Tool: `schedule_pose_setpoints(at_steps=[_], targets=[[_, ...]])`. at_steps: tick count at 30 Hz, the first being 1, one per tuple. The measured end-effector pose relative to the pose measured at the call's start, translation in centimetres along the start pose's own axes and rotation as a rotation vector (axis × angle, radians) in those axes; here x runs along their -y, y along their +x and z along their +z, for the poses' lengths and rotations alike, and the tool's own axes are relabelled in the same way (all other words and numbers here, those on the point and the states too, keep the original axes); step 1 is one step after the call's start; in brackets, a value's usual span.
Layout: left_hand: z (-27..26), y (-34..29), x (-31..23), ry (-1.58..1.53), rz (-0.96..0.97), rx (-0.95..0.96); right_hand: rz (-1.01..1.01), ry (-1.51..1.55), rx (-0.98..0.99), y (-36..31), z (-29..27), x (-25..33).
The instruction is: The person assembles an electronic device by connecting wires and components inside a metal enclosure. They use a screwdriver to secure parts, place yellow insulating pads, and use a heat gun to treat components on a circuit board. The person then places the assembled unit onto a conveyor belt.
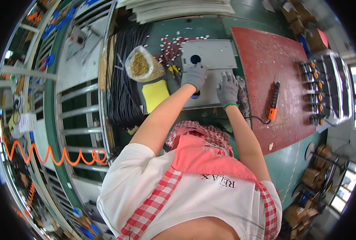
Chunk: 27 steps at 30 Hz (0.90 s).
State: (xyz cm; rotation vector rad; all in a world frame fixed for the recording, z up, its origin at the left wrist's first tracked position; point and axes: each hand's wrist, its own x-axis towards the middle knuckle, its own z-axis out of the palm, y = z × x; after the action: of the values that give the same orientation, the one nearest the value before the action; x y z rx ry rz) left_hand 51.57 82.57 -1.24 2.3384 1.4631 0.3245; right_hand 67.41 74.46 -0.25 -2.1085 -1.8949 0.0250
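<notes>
White T-shirt (186, 198) and red-checked apron (158, 200) occupy six o'clock. Grey flat panels (214, 56) lie at one o'clock. Left gloved hand (195, 76) rests upon them, grip cannot be determined; right gloved hand (227, 89) lies there, fingers extended, released. Bag of brass-coloured parts (141, 66): eleven o'clock.

White shirt (194, 196): one short word is printed across the chest in dark capitals, seen upside down, lower centre of the frame.
Pink apron bib (202, 156): pale print is borne near the frame's centre, too creased to be read.
White sheet (27, 122): left of the frame, too small to be read.
</notes>
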Motion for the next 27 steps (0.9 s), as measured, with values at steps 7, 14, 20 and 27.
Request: schedule_pose_setpoints(at_steps=[7, 14, 20, 27], targets=[[-2.9, -8.8, 5.7, -0.099, -0.162, -0.475, -0.133, -0.141, 0.057, 4.1, 2.1, -1.6], [-2.4, -18.5, 9.8, 0.342, -0.457, 0.193, -0.352, -0.115, 0.014, 8.7, 3.7, -3.0], [-0.4, -18.5, 12.1, 0.326, -0.46, 0.271, -0.368, 0.139, 0.121, 10.2, 4.6, -4.6], [-13.0, -12.1, 8.5, 0.222, -0.57, 0.067, -0.344, 0.28, 0.206, 10.9, 2.9, -5.1]])
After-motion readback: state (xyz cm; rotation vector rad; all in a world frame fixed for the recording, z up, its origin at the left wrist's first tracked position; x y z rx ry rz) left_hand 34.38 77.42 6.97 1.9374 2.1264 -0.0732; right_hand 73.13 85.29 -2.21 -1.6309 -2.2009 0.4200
